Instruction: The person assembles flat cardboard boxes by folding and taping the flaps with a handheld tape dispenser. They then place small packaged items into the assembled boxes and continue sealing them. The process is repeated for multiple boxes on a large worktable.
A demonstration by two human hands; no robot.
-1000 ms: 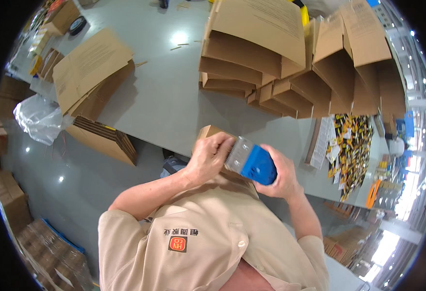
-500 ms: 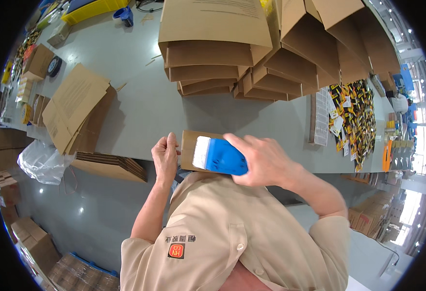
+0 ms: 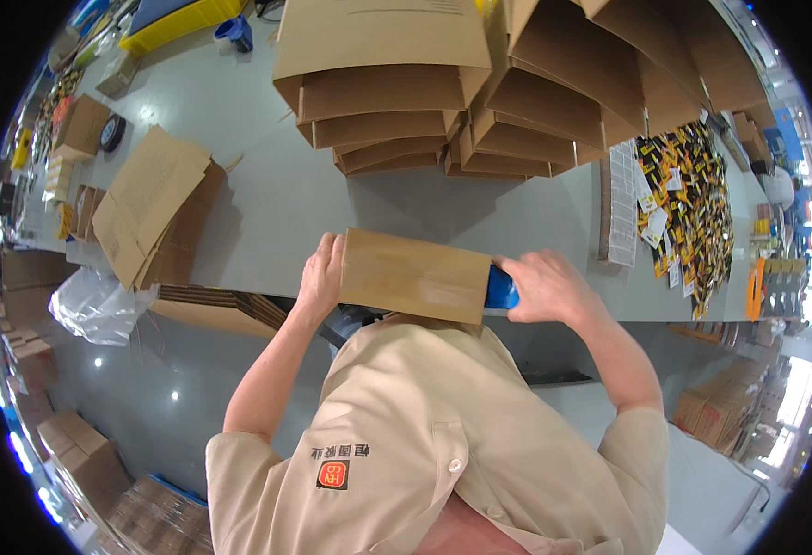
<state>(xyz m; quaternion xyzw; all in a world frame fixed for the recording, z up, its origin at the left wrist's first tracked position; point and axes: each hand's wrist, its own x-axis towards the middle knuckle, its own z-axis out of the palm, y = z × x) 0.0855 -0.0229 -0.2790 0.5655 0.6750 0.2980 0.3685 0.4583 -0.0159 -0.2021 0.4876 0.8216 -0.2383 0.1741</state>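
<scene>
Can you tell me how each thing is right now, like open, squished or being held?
Small box: big face closed; ends unclear
Blue tool: held, mostly hidden
Left hand: at the box's left end, grip unclear
Right hand: closed around the tool
Big cartons: stacked, near ends open
Clear plastic bag: crumpled
Black-and-yellow packets: heaped

Brn box [image 3: 415, 276], blue tool [image 3: 502, 289], beige shirt [image 3: 397, 398] w/ red-blk badge [image 3: 333, 474], gry tabletop [image 3: 272, 185], mottled yel-blk-wht pkts [image 3: 688, 213]

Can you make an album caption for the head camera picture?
Left hand against a cardboard box, right hand gripping a blue tool partly hidden by it.
</scene>
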